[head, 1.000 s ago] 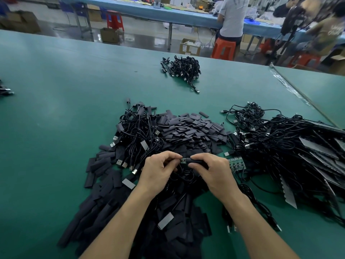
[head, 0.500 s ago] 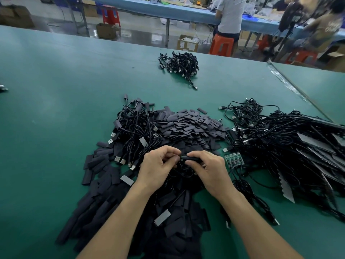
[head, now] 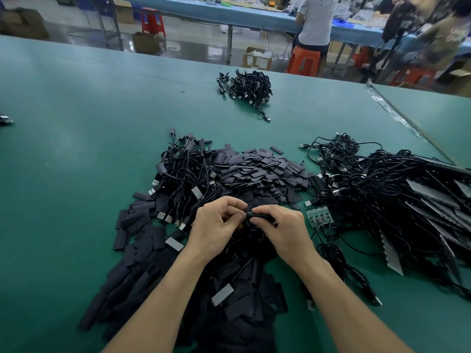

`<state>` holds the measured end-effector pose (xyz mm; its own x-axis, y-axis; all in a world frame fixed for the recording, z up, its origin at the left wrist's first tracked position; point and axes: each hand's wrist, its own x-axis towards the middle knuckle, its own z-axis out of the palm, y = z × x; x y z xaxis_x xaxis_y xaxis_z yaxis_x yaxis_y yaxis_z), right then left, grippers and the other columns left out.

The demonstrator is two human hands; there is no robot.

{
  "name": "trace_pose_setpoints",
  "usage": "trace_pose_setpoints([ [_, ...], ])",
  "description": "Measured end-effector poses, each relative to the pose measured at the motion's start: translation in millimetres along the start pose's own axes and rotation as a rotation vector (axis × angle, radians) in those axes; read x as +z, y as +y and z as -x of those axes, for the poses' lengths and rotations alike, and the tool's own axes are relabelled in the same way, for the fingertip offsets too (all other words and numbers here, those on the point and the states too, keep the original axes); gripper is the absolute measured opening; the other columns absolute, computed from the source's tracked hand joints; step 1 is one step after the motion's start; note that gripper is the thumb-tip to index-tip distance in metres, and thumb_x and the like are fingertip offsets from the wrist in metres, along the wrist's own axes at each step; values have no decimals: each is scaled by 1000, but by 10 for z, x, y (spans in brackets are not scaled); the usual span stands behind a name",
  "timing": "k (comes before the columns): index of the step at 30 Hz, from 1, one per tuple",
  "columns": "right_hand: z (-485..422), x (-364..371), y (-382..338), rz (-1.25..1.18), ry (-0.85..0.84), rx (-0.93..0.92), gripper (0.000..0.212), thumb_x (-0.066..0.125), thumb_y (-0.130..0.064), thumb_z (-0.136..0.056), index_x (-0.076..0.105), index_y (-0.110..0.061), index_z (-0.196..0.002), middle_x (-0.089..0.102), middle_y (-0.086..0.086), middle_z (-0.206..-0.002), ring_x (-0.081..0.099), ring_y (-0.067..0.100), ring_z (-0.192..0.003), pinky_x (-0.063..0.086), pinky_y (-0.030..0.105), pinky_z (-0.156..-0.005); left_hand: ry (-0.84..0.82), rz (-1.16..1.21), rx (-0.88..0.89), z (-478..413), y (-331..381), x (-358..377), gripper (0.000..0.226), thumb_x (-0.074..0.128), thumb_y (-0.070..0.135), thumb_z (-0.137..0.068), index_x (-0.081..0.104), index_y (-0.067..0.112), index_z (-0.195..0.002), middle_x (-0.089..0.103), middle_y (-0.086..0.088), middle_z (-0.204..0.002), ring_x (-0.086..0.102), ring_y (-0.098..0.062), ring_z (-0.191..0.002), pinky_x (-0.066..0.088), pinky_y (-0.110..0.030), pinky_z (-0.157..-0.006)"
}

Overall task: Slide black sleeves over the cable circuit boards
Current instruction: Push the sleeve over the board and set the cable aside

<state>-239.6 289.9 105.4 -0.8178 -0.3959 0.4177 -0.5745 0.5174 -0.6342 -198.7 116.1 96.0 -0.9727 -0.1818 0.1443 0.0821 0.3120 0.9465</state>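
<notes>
Green table. Far left: loose flat sleeves scattered. Beside them: heap of USB cables. Centre, above heap: left hand, fingers curled, pinching left end of black sleeve. Right hand touching left hand, thumb and fingers wrapped round same sleeve. Circuit board inside hidden. Just right: green board panel lying flat. Far right: big cable tangle.

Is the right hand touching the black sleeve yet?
Touching. The head view shows the right hand pinching the black sleeve between thumb and fingers.
</notes>
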Motion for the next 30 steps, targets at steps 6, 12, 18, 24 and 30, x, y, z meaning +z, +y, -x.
trace_pose_setpoints([
  [6,-6,-2,23,-127,150,267,26,85,-22,-77,73,-22,-100,69,-18,-78,66,-7,-76,47,4,-67,83,29,-12,7,10,6,29,75,9,-87,66,37,-92,76,9,-76,73,-9,-68,61,-41,-73],
  [12,2,24,27,-288,95,377,33,83,-21,-80,75,-21,-112,75,-17,-86,70,-2,-85,55,16,-79,92,19,-6,-1,5,0,27,75,12,-88,65,37,-92,75,11,-75,73,-6,-68,59,-30,-70],
  [18,30,94,9,-205,62,352,36,78,-20,-84,72,-19,-119,67,-27,-89,64,-14,-91,46,4,-82,88,-2,-7,0,1,-3,29,75,11,-87,65,38,-91,75,10,-75,73,-5,-68,60,-32,-73],
  [24,27,41,14,-349,84,403,20,79,-20,-84,76,-27,-102,75,-14,-88,70,-1,-89,56,21,-84,84,11,1,13,10,-2,27,75,12,-88,66,37,-90,75,9,-74,73,-7,-69,61,-39,-74],
  [30,38,-18,14,-532,153,467,17,76,-14,-86,74,-31,-83,75,-3,-82,71,12,-80,57,32,-80,88,-22,62,38,16,15,21,81,23,-84,70,30,-101,74,17,-81,71,-3,-73,58,-24,-68],
])
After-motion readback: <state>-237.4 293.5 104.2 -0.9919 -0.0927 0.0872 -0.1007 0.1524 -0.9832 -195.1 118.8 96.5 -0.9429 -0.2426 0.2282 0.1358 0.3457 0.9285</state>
